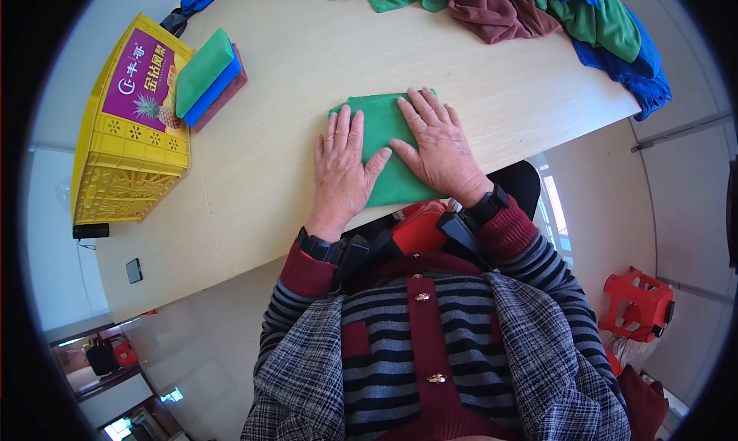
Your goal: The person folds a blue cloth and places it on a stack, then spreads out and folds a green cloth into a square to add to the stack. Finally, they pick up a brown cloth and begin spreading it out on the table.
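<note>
A green cloth (384,137), folded into a flat rectangle, lies near the front edge of the table. My left hand (342,164) rests flat on its left side, fingers stretched forward and thumb pointing inward. On its right side lies my right hand (438,145), palm down with the fingers extended. Both hands press on the cloth without gripping it. Left of them, a stack of folded cloths (206,76) in green, blue and brown leans by the yellow crate.
A yellow plastic crate (134,145) with a purple pineapple label stands at the left. Loose green, brown and blue cloths (584,26) are heaped at the back right. A small dark flat object (134,270) lies front left. A red stool (636,303) stands on the floor at right.
</note>
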Demonstrator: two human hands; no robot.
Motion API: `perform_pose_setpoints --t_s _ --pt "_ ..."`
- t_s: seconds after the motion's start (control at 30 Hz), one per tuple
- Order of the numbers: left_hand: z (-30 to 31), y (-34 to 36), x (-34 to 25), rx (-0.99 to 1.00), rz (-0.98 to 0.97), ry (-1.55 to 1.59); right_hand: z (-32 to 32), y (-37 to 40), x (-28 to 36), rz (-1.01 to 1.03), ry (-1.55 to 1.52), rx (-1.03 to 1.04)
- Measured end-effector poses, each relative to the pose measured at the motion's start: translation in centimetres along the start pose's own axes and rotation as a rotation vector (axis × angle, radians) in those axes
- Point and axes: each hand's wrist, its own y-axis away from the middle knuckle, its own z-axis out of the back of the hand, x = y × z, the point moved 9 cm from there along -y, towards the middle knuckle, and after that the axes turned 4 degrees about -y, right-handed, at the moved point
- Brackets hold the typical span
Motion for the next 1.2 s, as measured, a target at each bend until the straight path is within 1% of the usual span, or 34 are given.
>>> perform_pose_setpoints --t_s 0.17,0.27,0.3,0.33,0.4,0.43,0.47,0.53,0.6,0.73,1.1,1.2 --pt "0.7 1.1 1.6 0.024 0.102 0.009 1.4 1.2 -1.2 -0.018 0.025 -0.044" --pt "2.0 2.0 1.4 -0.025 0.088 -0.049 2.3 1.6 -2.1 -0.099 0.128 -0.028" --pt "2.4 2.0 1.3 -0.044 0.081 -0.079 2.6 1.4 -1.8 -0.096 0.13 -0.031" --pt "2.9 1.9 0.9 -0.045 0.081 -0.079 3.3 1.2 -0.7 -0.054 0.106 -0.055" --pt "3.7 1.6 -1.6 -0.069 -0.025 -0.07 4.0 1.0 1.5 0.023 0.054 -0.098" --pt "3.8 1.5 -2.7 -0.081 -0.079 -0.065 3.6 1.0 2.2 0.018 0.053 -0.097" --pt "3.4 1.3 -2.8 -0.081 -0.081 -0.064 2.8 0.7 3.4 0.069 0.048 -0.075" --pt "1.6 0.6 -2.6 -0.009 -0.082 0.044 1.3 0.3 5.2 0.17 0.035 -0.029" --pt "0.7 0.3 -2.3 0.031 -0.08 0.1 0.3 0.3 4.6 0.154 0.048 -0.006" --pt "0.4 0.4 -2.1 0.033 -0.12 0.023 -1.6 0.5 3.5 0.119 0.051 0.053" --pt "0.7 0.3 -2.4 0.024 -0.12 -0.011 -0.1 0.4 2.5 0.116 0.03 0.008" --pt "1.0 0.0 -2.4 0.041 -0.117 -0.04 0.8 0.6 1.7 0.05 0.03 -0.001"
